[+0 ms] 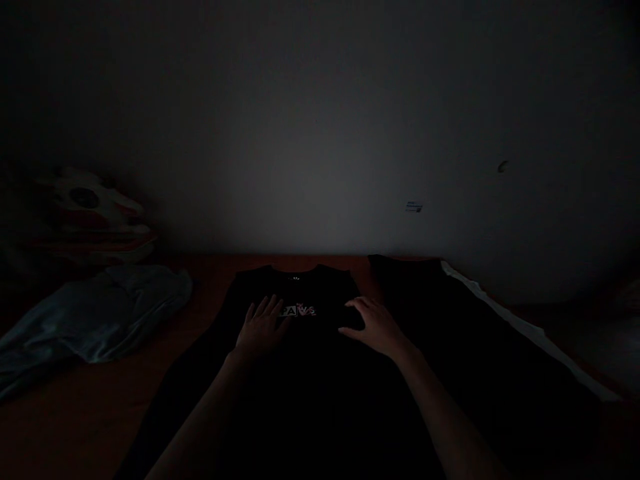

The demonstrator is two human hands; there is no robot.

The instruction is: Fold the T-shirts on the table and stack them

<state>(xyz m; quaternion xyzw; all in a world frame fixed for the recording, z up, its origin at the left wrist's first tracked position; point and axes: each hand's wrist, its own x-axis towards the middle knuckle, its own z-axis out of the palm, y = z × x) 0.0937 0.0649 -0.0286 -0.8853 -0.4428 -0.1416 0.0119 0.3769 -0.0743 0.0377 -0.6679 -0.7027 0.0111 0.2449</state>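
Note:
A black T-shirt (310, 373) lies spread out in front of me, its neckline at the far end and a small light print (299, 310) with letters and a pink figure across the chest. My left hand (261, 327) rests flat on the shirt just left of the print, fingers spread. Over the right side of the chest is my right hand (373, 325), thumb and fingers apart with nothing between them; whether it touches the cloth is hard to tell in the dim light.
Right of the shirt lies another dark garment (450, 347) with a white edge (500, 307). A crumpled grey-blue cloth (115, 310) is on the left of the reddish-brown surface (115, 393). Behind it stands a white and red object (90, 207). A pale wall (300, 133) bounds the far side.

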